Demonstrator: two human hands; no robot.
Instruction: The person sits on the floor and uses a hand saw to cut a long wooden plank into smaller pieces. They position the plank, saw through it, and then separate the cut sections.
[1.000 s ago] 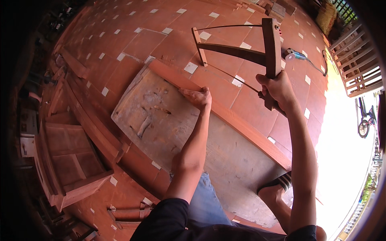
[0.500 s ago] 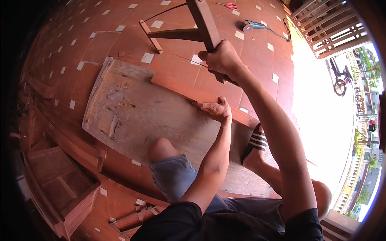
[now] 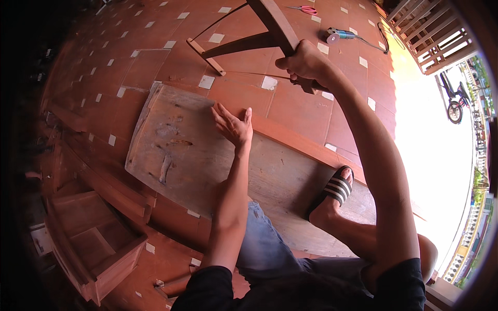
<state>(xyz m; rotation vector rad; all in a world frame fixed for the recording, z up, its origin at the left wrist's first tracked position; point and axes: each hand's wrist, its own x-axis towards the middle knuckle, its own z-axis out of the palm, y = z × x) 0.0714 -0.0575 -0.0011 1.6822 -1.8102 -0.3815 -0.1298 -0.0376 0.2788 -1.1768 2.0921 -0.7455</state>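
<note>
In my right hand (image 3: 309, 62) is a wooden frame saw (image 3: 277, 27), gripped at its near end and raised off the floor. Its thin blade stretches leftward from my fist to the far wooden arm. My left hand (image 3: 233, 127) is open, fingers spread, at the left end of a reddish-brown plank (image 3: 301, 141); whether the fingertips touch it I cannot tell. That plank lies along the far edge of a weathered wooden board (image 3: 277, 173). My foot in a black striped sandal (image 3: 337, 189) rests on the board, with its toes at the plank.
An angle grinder (image 3: 340, 35) with a cord lies on the tiled floor, near a pink-handled tool (image 3: 308, 10). At the lower left stand a wooden drawer-like box (image 3: 98, 241) and long timber pieces. A slatted wooden panel (image 3: 433, 36) and a parked motorbike (image 3: 455, 106) are at the right.
My left hand has slid left along the plank, from its middle to its left end, and its fingers have spread. My right hand still holds the saw. The whole view has shifted slightly.
</note>
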